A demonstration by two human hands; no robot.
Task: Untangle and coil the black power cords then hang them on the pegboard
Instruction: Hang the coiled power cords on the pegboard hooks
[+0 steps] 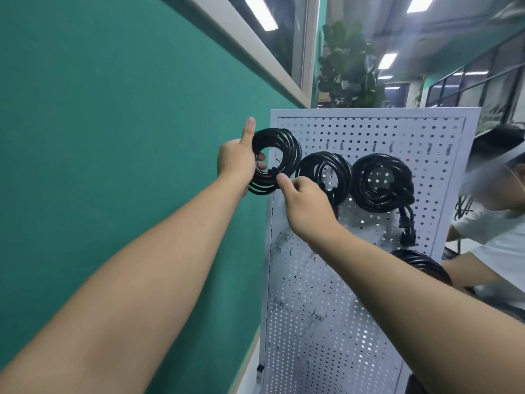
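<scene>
A white pegboard stands against the green wall, with a second person crowding its right edge. Two coiled cords hang from its upper hooks, touching each other; a further coil sits lower right. The left hand grips a black coil at the board's top-left corner, fingers through the loop, thumb up. The right hand pinches that coil's lower rim. Lower board stays open.

Left edge: green wall close beside pegboard.
Top row: two hung coils crowd the middle hooks.
Lower board: mostly bare holes, open.
Right: another person near.
</scene>
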